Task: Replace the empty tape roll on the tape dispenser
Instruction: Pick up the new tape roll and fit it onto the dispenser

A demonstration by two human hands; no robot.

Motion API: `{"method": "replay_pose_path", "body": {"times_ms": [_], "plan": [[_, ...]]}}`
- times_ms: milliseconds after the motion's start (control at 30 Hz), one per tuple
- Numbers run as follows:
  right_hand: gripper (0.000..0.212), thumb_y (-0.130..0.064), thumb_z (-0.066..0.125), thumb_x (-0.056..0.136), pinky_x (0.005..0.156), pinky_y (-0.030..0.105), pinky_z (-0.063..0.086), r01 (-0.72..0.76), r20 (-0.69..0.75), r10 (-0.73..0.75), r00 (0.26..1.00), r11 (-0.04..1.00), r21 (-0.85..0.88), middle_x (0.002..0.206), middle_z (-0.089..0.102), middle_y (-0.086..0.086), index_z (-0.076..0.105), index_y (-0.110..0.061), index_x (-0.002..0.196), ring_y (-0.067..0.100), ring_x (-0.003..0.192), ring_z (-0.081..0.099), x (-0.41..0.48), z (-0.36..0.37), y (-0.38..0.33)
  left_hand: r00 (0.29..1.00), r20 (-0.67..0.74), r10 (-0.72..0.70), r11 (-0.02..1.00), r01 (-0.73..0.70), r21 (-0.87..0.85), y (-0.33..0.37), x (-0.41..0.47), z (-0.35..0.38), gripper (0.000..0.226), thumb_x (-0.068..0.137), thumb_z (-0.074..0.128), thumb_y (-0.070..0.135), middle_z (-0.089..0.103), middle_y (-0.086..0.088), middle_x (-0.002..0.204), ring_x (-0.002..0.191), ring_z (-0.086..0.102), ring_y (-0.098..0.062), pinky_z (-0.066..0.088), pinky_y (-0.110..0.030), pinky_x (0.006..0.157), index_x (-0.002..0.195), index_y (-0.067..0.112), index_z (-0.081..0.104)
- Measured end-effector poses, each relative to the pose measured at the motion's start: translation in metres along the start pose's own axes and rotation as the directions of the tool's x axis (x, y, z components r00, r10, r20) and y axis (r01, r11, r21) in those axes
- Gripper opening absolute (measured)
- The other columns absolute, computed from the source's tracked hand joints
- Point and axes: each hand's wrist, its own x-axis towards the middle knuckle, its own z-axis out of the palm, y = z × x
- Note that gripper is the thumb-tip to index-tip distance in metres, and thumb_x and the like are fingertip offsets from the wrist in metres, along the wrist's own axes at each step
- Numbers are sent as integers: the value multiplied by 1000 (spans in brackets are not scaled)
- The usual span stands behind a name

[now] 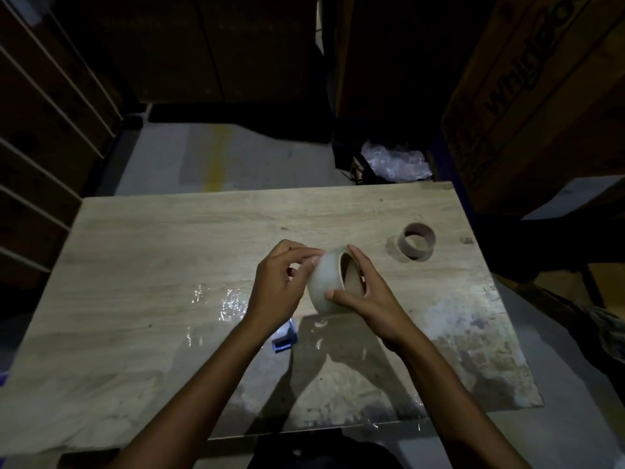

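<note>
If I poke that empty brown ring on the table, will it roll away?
Probably not: the empty cardboard core seems to rest on its flat end on the table, so it would likely slide. It looks thin and hollow, so probably light and easy to squash.

Empty core (416, 240) obstructs right; table (152, 238) left open.
</note>
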Motion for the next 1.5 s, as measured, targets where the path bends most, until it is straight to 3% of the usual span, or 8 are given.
{"method": "replay_pose_path", "body": {"times_ms": [134, 234, 434, 568, 801, 1002, 1202, 1502], "plan": [[99, -57, 75, 65, 112, 46, 41, 44, 58, -46, 997, 998, 42, 159, 28, -12, 26, -46, 150, 11, 142, 33, -2, 23, -16, 998, -52, -34, 998, 32, -45, 6, -4, -36, 14, 91, 66, 11, 67, 4, 96, 91, 63, -4, 54, -23, 71, 93, 21, 76], [97, -55, 73, 66, 106, 32, 41, 62, 96, -68, 993, 996, 61, 158, 30, -13, 28, -43, 151, 8, 141, 34, -3, 40, -27, 998, -63, -25, 999, 23, -38, 8, -10, -57, 11, 90, 67, 11, 68, 5, 94, 89, 64, -5, 54, -23, 71, 90, 16, 76], [96, -54, 69, 67, 96, 19, 41, 88, 141, -100, 985, 993, 84, 151, 34, -22, 28, -41, 152, -1, 136, 37, -9, 67, -46, 986, -88, 143, 984, -133, 119, 9, -22, -92, 10, 91, 66, 9, 69, 2, 90, 84, 65, -10, 55, -25, 70, 89, 10, 76], [92, -56, 66, 67, 101, 23, 41, 115, 145, -125, 981, 991, 75, 151, 34, -21, 30, -41, 151, 1, 137, 38, -15, 82, -53, 966, -76, 249, 953, -230, 199, 9, -29, -109, 10, 91, 65, 6, 68, -1, 87, 81, 64, -12, 54, -26, 68, 88, 8, 74], [86, -63, 64, 70, 105, 25, 38, 199, 66, -200, 978, 980, 18, 150, 36, -20, 34, -43, 148, -6, 134, 38, -20, 104, -68, 932, -62, 357, 896, -323, 306, 12, -43, -129, 5, 92, 62, 6, 64, -3, 88, 81, 61, -19, 52, -28, 67, 88, 5, 65], [92, -59, 74, 65, 110, 33, 41, 283, 10, -283, 959, 958, -50, 138, 36, -29, 33, -48, 146, -15, 126, 39, -24, 123, -77, 943, -195, 271, 960, -249, 128, 11, -53, -146, 5, 89, 63, 4, 64, -2, 89, 85, 61, -14, 50, -15, 68, 85, 6, 66], [98, -58, 77, 62, 102, 12, 38, 341, -33, -345, 938, 936, -83, 135, 40, -30, 33, -41, 148, -18, 124, 41, -25, 137, -90, 930, -223, 292, 956, -280, 83, 5, -57, -164, 9, 89, 62, 13, 64, 0, 92, 88, 63, -12, 52, -18, 70, 87, 6, 69], [118, -54, 84, 59, 97, 11, 32, 315, -146, -356, 923, 917, -245, 134, 33, -22, 19, -35, 155, -10, 120, 39, -22, 152, -105, 909, -176, 377, 920, -347, 180, -3, -51, -185, 7, 87, 70, 4, 68, -2, 95, 91, 65, -12, 54, -20, 71, 93, 6, 72]]}}
